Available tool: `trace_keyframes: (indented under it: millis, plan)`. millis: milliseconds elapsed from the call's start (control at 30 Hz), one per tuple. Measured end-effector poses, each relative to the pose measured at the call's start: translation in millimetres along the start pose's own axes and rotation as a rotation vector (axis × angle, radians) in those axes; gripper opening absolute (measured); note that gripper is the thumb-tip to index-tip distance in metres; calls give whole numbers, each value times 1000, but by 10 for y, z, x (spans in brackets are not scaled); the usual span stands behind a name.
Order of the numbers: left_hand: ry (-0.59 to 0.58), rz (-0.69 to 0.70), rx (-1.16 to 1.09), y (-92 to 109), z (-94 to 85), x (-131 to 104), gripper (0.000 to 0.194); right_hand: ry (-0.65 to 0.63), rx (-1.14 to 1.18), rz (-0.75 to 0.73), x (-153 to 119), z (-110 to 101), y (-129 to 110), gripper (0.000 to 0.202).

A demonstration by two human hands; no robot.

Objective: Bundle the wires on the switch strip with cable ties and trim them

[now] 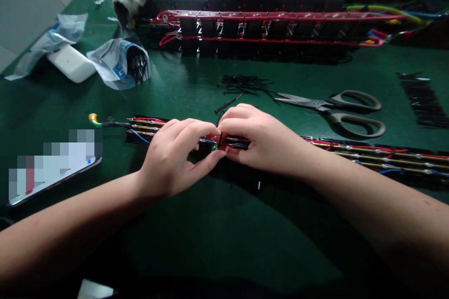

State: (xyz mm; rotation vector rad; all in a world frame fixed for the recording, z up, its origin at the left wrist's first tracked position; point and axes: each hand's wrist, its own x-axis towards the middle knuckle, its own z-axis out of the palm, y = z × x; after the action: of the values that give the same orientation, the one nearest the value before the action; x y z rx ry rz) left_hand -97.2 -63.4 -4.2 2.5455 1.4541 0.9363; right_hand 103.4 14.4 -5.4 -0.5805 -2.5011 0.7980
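Observation:
A long black strip [372, 158] with brass-coloured rods and red and blue wires lies across the green table. My left hand [177, 156] curls over it, thumb on the near side and fingers on the far side, closed at the strip. My right hand [261, 138] meets it fingertip to fingertip, its fingers pinched together. Between the fingertips a thin black cable tie [220, 119] stands up from the strip. A small green piece [214, 148] shows beside my left thumb. The exact grip of both hands is partly hidden by the fingers.
Beyond the hands lie loose cable ties [243, 84] and scissors [329, 107]. More ties [424, 100] are at right. An open bag of ties [119, 63], a white case [72, 63] and a phone [56, 168] are left. Larger wired assemblies [273, 16] span the back.

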Motion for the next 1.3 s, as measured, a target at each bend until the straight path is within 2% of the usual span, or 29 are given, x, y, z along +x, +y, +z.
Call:
trace_keyframes:
  millis: [500, 667, 833, 1167, 1300]
  plan:
    - [72, -7, -8, -4, 35, 25, 9, 32, 12, -32, 9, 0, 3, 6]
    - [54, 165, -92, -68, 26, 16, 8, 22, 18, -29, -6, 0, -4, 4]
    - [57, 347, 3, -113, -6, -4, 12, 22, 2, -12, -17, 15, -6, 5]
    - [46, 392, 45, -72, -45, 15, 7, 16, -63, 1, -20, 33, -32, 4]
    - [30, 474, 23, -103, -60, 23, 10, 8, -82, 16, -24, 35, -35, 5]
